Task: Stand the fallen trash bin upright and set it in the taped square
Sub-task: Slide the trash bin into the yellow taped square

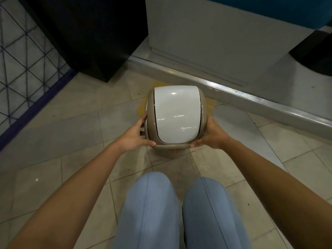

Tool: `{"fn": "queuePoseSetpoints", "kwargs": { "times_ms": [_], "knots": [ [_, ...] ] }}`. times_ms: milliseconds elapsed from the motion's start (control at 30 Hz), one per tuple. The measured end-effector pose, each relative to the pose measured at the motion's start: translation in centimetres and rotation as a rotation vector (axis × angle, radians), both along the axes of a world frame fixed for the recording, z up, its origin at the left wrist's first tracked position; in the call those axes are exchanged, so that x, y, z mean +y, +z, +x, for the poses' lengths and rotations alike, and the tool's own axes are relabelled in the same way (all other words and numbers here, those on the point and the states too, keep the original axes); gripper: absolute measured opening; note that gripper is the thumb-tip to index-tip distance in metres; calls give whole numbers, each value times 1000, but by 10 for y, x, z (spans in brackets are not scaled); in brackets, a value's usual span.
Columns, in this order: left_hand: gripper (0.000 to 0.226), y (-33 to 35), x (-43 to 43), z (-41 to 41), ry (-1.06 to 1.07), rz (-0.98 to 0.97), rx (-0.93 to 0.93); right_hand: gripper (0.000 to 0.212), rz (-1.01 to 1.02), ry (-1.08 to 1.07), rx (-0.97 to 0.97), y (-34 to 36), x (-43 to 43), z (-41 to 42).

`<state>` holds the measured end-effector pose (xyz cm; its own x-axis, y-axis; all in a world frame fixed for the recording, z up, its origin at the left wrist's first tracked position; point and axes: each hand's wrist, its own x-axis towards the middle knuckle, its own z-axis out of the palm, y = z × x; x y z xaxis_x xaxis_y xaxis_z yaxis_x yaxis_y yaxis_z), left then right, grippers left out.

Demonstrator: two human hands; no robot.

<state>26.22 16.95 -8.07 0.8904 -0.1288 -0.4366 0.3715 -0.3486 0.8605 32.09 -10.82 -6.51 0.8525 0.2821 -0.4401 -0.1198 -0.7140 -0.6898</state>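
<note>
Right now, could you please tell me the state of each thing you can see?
Bin: upright, held at both sides.
Lid: shut.
Left hand: gripping the bin's left side.
Right hand: gripping the bin's right side.
Yellow tape: mostly hidden under the bin.

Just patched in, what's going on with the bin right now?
A person, crouched on the tiled floor, holds the trash bin upright with both hands: left hand on its left side, right hand on its right. Its white swing lid faces up. Yellow tape shows on the floor at the bin's edges, but whether the bin sits squarely inside can't be told.
</note>
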Motion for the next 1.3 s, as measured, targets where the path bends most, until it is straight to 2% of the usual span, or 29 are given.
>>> {"fn": "queuePoseSetpoints", "kwargs": {
  "times_ms": [267,467,567,700,933,1100,1300],
  "knots": [
    [117,4,1,23,-2,-32,25,118,43,-37,-9,0,1,17],
    [122,0,8,44,-31,-98,57,123,40,-2,-18,-2,-4,35],
    [124,-5,6,46,38,-161,97,125,56,3,61,1,-9,43],
    [105,-8,2,44,128,-268,99,130,87,2,124,4,-13,49],
    [60,-11,-4,45,296,-426,62,119,118,-14,144,4,-16,50],
    [42,-12,-13,50,394,-370,63,120,116,17,137,5,-13,49],
    [37,-9,-30,64,541,-241,10,113,134,-49,56,4,-7,48]
  ]
}}
